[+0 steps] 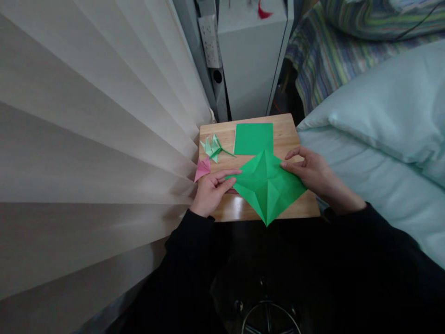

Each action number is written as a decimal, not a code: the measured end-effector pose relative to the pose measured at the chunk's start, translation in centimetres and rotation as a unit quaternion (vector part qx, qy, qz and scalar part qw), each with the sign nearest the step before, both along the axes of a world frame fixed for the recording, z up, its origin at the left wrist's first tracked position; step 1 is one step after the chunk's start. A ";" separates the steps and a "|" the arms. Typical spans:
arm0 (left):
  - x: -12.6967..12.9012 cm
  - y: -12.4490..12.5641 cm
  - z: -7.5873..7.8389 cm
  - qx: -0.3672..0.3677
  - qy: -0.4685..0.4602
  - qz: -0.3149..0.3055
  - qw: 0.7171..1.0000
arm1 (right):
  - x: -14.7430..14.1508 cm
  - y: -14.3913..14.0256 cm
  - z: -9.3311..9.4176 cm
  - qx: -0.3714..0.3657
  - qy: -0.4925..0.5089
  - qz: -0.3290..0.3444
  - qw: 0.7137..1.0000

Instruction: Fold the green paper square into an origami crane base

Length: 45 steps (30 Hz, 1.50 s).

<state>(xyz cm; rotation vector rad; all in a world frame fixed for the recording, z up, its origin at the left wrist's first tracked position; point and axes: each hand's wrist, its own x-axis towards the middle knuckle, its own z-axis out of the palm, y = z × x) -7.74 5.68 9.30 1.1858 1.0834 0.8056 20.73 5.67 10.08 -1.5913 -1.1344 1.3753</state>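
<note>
At the left of my small wooden table (288, 134) lie a finished pink paper figure (202, 168) and a pale green one (212, 148). My left hand (212, 191) pinches the left corner of a creased green paper square (267, 184) at the table's near edge, my right hand (313, 174) pinches its right corner. It is only pre-creased, most folds remaining, with a flat green sheet (253, 138) behind it.

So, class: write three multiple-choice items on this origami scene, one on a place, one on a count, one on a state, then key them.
1. Where does the flat green square lie?
A. on the pillow
B. on the wooden board, beyond the creased sheet
C. on the floor

2. How many green sheets are on the board?
A. one
B. two
C. four

3. The creased green sheet is
A. rolled up
B. torn in half
C. opened out, gripped at both side corners

Key: 1 B, it lies flat on the wood. 2 B, one flat, one creased. 3 C, left hand and right hand pinch its corners.
</note>
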 end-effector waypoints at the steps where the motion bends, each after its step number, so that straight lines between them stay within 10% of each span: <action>1: 0.0 0.1 -0.1 -0.002 -0.005 0.014 1.000 | 0.1 0.0 0.1 0.005 0.001 -0.005 1.000; 7: 0.0 0.5 -0.6 0.051 0.002 0.142 0.989 | -0.2 -0.1 1.0 0.025 0.026 0.020 0.999; 15: -0.5 0.9 -1.5 0.161 0.126 0.167 0.964 | 0.8 0.0 -0.6 0.123 -0.159 0.123 0.972; 25: 2.0 -0.5 0.5 0.145 0.064 0.008 0.987 | -3.7 -2.6 0.8 0.291 -0.298 0.257 0.872; 45: 1.5 -0.4 -0.2 0.072 0.012 0.123 0.990 | -4.5 -2.9 0.8 0.218 -0.178 0.245 0.928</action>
